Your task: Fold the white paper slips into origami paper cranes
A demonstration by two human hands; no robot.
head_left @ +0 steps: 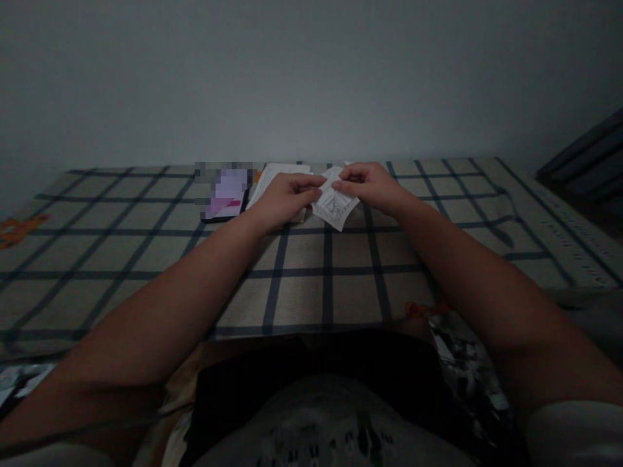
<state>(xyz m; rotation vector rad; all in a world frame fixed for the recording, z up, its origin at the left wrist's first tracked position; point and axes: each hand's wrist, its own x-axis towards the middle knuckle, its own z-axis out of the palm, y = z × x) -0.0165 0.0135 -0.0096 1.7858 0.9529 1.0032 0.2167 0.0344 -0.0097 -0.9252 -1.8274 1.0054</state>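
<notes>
A small white square of paper with faint fold lines (335,204) is held up just above the checked cloth. My left hand (287,198) pinches its left edge with fingers closed. My right hand (370,186) pinches its upper right edge, fingers curled. Both forearms reach forward from the bottom of the view and meet at the paper. More white paper sheets (275,178) lie flat just behind my left hand.
A beige cloth with a dark blue grid (326,285) covers the surface up to a pale wall. A phone with a lit pink and violet screen (224,198) lies left of the sheets. An orange patch (17,228) shows at the far left. Dark furniture (591,168) stands at the right.
</notes>
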